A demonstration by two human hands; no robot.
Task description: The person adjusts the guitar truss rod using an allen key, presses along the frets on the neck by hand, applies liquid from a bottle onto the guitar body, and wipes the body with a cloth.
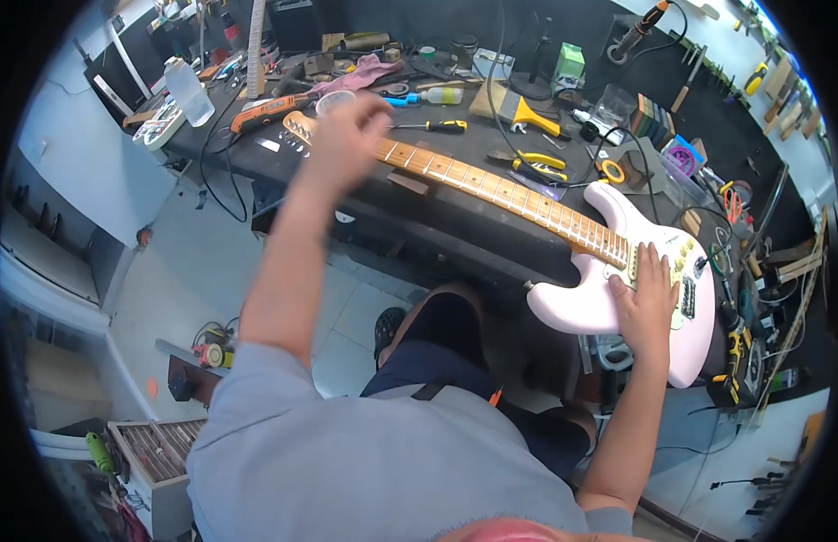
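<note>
A pale pink electric guitar (572, 307) lies across the front of the dark workbench, its body at the right and its maple neck (491, 187) running up to the headstock at the left. My right hand (649, 294) rests flat on the guitar body, fingers spread over the pickguard beside the strings. Above the neck near the headstock (297, 126) is my left hand (351, 135), slightly blurred, its fingers curled; whether it holds anything is hidden. A small block (408, 182) sits under the neck.
Behind the neck lie a yellow-black screwdriver (442, 126), yellow-handled pliers (541, 163) and a yellow-handled brush (527, 113). An orange tool (265, 113) with a cable is left of the headstock. A clear bottle (189, 92) stands at the back left; a drawer cabinet (157, 452) is lower left.
</note>
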